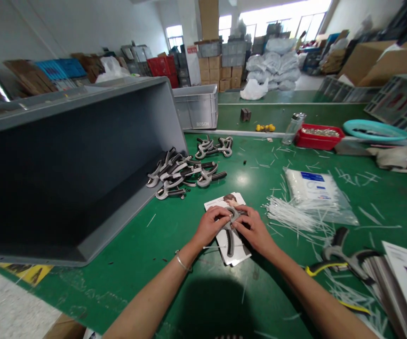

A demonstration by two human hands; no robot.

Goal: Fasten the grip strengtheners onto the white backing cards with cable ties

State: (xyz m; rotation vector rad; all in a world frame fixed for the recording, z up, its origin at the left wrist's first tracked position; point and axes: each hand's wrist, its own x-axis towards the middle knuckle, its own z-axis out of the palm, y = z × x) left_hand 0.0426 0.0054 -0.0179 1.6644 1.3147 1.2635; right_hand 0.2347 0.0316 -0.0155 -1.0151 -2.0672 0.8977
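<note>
A grey-and-black hand grip exerciser (230, 240) lies on a printed card (241, 254) at the middle of the green workbench (125, 282). The left hand (210, 226) and right hand (254, 230) both grip its curved head, fingers closed around it. More exercisers (185, 172) lie heaped just beyond, beside a grey plastic crate (83, 179) tipped on its side. Farther off, a red tray (319, 139) holds small metal parts (321, 133), and a clear plastic bag (312, 188) holds white plastic fasteners.

Two hands (210, 226) (254, 230); one printed card (240, 252); one red tray (318, 140); one teal tray (376, 129)
</note>
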